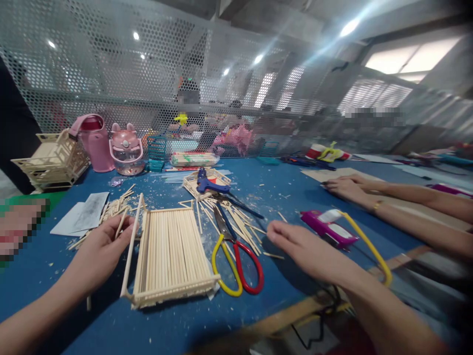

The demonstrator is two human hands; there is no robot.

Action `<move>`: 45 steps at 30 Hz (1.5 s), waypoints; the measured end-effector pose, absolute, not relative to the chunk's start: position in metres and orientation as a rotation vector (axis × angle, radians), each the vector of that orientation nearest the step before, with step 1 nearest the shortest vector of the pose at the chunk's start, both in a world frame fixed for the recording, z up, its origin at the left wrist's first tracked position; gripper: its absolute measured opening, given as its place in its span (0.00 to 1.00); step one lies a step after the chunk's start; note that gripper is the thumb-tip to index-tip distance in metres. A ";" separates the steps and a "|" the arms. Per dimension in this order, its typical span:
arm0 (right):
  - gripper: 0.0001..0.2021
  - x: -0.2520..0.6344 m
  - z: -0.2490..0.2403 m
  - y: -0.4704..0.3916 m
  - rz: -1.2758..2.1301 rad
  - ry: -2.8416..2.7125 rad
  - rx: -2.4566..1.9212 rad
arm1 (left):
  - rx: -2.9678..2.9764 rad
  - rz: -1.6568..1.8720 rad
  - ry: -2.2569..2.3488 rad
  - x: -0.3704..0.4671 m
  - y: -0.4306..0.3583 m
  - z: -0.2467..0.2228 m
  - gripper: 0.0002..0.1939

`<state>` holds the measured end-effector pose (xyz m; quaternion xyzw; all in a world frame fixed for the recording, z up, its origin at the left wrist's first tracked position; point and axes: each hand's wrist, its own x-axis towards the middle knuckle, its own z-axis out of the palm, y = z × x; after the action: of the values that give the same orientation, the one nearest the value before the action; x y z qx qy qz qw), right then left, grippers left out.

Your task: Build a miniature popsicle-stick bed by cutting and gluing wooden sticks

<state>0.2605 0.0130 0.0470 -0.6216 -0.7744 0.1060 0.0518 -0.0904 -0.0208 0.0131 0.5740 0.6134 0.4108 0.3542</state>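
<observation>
My left hand (105,244) pinches a thin wooden stick (121,223) between thumb and fingers, beside the upright rail of a small stick-built frame. That frame (170,246) lies on the blue table, its base made of parallel wooden sticks with raised rails along the edges. To its right rest scissors (236,254) with one yellow and one red handle, blades pointing away. My right hand (295,244) hovers right of the scissors, fingers curled together; whether anything is in them is hidden. Loose sticks (244,227) lie between the scissors and my right hand.
Behind the scissors, a blue tool (210,183) rests on another stick piece. A pink bottle (96,145), a pink-lidded clear jar (126,150) and a stick model (51,160) stand back left. A purple packet (328,229) lies right, near another person's hands (349,187).
</observation>
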 end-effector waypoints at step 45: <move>0.17 0.200 0.097 0.095 0.924 -2.190 -1.287 | 1.437 0.969 1.556 -0.082 -0.020 0.005 0.17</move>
<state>0.2003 0.0947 0.0967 -0.4648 -0.7908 0.3336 0.2176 -0.0816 -0.0205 0.0051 0.5667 0.6136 0.3821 0.3954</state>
